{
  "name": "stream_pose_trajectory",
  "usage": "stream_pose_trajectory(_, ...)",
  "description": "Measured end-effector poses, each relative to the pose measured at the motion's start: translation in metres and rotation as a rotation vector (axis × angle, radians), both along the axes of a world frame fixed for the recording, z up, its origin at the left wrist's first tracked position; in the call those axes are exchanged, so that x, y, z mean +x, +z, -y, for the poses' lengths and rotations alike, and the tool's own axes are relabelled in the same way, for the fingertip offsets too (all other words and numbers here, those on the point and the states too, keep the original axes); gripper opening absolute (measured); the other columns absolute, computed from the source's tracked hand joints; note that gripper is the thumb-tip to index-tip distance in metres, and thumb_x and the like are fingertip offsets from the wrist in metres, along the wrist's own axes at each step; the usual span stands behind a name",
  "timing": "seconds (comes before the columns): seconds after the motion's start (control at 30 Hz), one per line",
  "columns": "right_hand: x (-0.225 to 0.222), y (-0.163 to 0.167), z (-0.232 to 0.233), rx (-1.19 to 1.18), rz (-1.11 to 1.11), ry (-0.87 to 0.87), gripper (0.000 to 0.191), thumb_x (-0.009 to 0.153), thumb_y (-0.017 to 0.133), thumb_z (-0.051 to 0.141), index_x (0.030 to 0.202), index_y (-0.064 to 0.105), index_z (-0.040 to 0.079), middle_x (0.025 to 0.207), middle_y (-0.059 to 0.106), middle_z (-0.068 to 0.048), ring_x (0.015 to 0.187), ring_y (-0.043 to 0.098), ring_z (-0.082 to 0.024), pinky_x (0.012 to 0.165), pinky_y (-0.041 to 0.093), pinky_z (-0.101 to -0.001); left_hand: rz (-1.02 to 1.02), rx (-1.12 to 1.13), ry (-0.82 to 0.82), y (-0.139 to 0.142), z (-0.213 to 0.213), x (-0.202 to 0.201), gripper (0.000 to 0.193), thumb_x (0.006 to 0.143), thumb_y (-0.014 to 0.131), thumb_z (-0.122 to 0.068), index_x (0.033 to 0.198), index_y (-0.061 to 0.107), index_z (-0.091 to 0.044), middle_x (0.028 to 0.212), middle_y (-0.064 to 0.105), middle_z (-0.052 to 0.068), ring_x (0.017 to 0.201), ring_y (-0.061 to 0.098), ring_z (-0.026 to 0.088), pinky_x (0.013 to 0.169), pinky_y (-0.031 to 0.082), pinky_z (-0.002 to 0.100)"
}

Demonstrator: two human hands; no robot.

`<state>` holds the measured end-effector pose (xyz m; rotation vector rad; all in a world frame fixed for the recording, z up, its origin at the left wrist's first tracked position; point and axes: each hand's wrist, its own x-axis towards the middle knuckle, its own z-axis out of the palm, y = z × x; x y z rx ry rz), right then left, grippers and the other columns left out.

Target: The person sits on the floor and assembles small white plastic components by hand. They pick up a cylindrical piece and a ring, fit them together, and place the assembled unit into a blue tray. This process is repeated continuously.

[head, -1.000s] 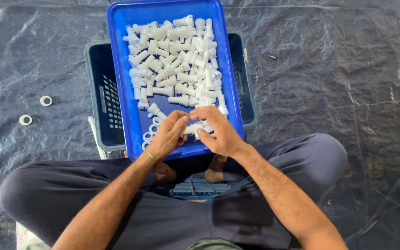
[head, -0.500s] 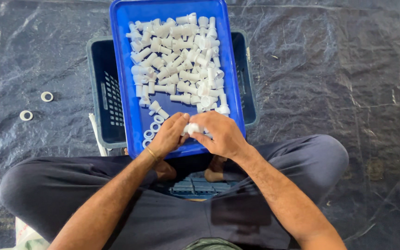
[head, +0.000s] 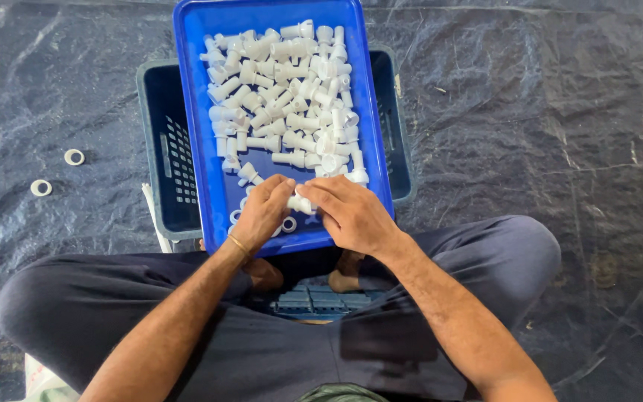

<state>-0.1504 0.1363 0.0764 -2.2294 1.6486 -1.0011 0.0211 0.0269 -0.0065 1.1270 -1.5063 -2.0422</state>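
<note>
While both hands met over the near end of the shallow rectangular blue plastic tray, a small white plastic fitting was pinched between them. The left hand curled its fingers against the fitting's left end, and the right hand closed thumb and fingers over its right end — so only a short middle stretch of it showed. Its long axis appeared to run roughly across the tray, side to side, but which end was the wider one I could not tell, since the fingers covered both.

Farther up the tray lay a heap of white plastic fittings, short tubes with one flared end, pointing every way with no common direction. Near the tray's front left corner, just beside the left hand, a few small white rings rested on the blue floor, partly covered by the knuckles.

Under the tray sat a dark blue slotted plastic crate, its rim sticking out past the tray on either side — its inside was mostly hidden. Well to the left of the tray, two white plastic rings lay apart on the crinkled dark plastic sheet that covered the ground. The tray's near edge overlapped the person's crossed legs in dark trousers, and the tray's far edge was cut off by the top of the view.
</note>
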Motion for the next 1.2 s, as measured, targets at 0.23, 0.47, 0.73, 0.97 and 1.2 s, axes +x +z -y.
stream_pose_trajectory(0.23, -0.001, 0.003, 0.003, 0.009, -0.017, 0.046, 0.062, 0.077, 0.077, 0.001, 0.137, 0.059, 0.005, 0.114, 0.068, -0.009, 0.103, 0.067, -0.03, 0.087, 0.056, -0.0411, 0.013, 0.09, -0.044, -0.009, -0.003, 0.003, 0.031, 0.101, 0.053, -0.03, 0.093, 0.066, -0.004, 0.067, 0.053, -0.003, 0.056, 0.045, 0.006, 0.047, 0.035, 0.025)
stream_pose_trajectory(0.47, -0.006, -0.017, -0.001, 0.026, 0.004, -0.04, 0.051, 0.079, 0.085, 0.021, 0.12, 0.066, -0.001, 0.091, 0.07, -0.012, 0.081, 0.065, -0.03, 0.07, 0.053, -0.0396, -0.031, 0.012, -0.035, -0.001, -0.007, 0.0, 0.034, 0.104, 0.053, -0.033, 0.094, 0.066, -0.003, 0.068, 0.054, -0.001, 0.057, 0.047, 0.007, 0.049, 0.038, 0.026)
stream_pose_trajectory(0.73, -0.001, -0.041, -0.004, 0.79, 0.688, -0.14, 0.037, 0.089, 0.08, 0.037, 0.1, 0.075, 0.002, 0.076, 0.067, -0.012, 0.068, 0.064, -0.027, 0.065, 0.051, -0.034, 0.217, -0.47, -0.019, 0.027, -0.008, 0.003, 0.033, 0.103, 0.053, -0.032, 0.093, 0.064, -0.002, 0.062, 0.057, 0.01, 0.054, 0.054, 0.015, 0.054, 0.044, 0.036)
stream_pose_trajectory(0.97, 0.003, -0.014, -0.003, 0.108, 0.112, -0.099, 0.059, 0.079, 0.087, 0.032, 0.124, 0.063, 0.002, 0.111, 0.069, -0.014, 0.096, 0.07, -0.03, 0.079, 0.057, -0.0377, 0.055, -0.319, -0.024, 0.008, -0.004, 0.0, 0.034, 0.104, 0.054, -0.029, 0.09, 0.064, 0.0, 0.068, 0.059, 0.015, 0.063, 0.05, 0.017, 0.056, 0.044, 0.039)
stream_pose_trajectory(1.2, -0.005, -0.04, -0.002, 0.264, 0.228, -0.251, 0.028, 0.1, 0.072, 0.03, 0.087, 0.072, 0.005, 0.076, 0.066, -0.006, 0.074, 0.062, -0.02, 0.064, 0.05, -0.0354, 0.169, -0.609, -0.109, 0.026, -0.019, 0.002, 0.028, 0.103, 0.058, -0.029, 0.091, 0.062, -0.004, 0.064, 0.061, 0.016, 0.058, 0.06, 0.035, 0.054, 0.046, 0.043)
